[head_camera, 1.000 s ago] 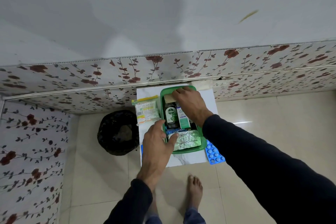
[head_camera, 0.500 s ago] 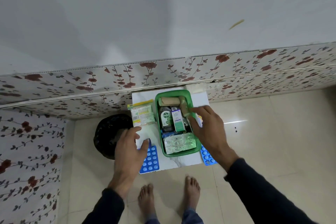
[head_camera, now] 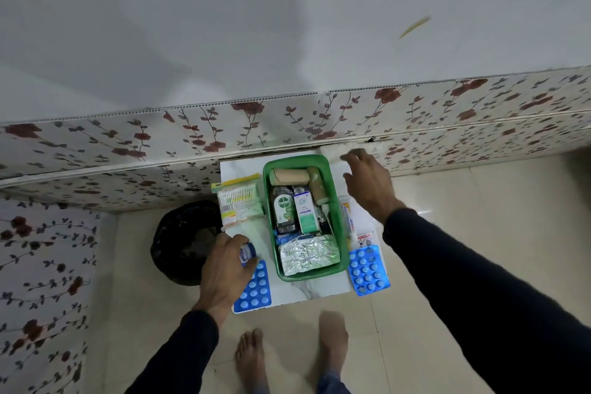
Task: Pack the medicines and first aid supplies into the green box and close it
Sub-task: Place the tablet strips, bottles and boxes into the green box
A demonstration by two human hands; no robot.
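— While my left hand [head_camera: 228,261] is curled round a small blue-capped bottle [head_camera: 247,253] beside the green box [head_camera: 336,270], where should it go?
— I'd tuck it upright by the dark bottle [head_camera: 283,208]; space looks tight.
— And my right hand [head_camera: 367,184]?
— It's open, empty, near the back wall; I'd pick up the tube [head_camera: 347,217] lying beside the box.

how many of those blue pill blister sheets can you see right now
2. One blue blister sheet lies at the table's front-left corner, partly under the left hand. The other blue sheet overhangs the front-right edge, beside the green box. More may be hidden inside the box.
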